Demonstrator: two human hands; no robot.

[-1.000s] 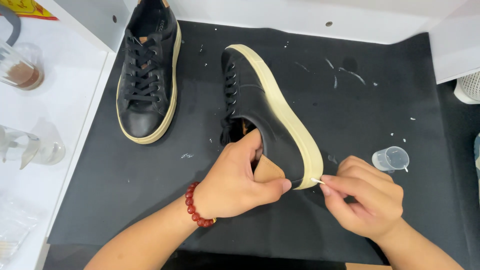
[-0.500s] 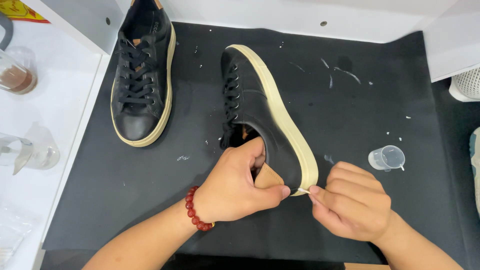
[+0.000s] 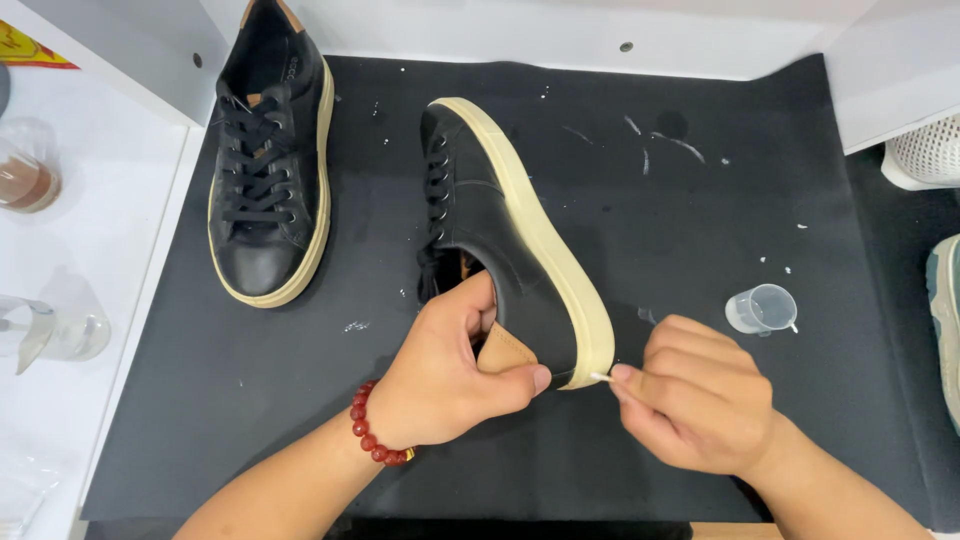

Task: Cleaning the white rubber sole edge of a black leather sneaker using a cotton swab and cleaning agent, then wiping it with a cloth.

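Observation:
A black leather sneaker (image 3: 500,230) with a cream sole lies tilted on its side in the middle of a black mat (image 3: 700,220). My left hand (image 3: 450,375), with a red bead bracelet on the wrist, grips its tan-lined heel. My right hand (image 3: 690,395) pinches a thin white swab (image 3: 600,377) whose tip touches the cream sole edge at the heel. The matching second sneaker (image 3: 265,160) stands upright at the mat's back left, laces up.
A small clear plastic cup (image 3: 762,308) sits on the mat to the right of my right hand. Glass containers (image 3: 40,330) stand on the white surface at left. A white perforated basket (image 3: 925,150) and another shoe's edge (image 3: 945,320) lie at right.
The view has drifted, so things sit slightly left and lower in frame. My right hand stays at the heel with the swab, shifting a little along the sole edge. My left hand keeps its grip.

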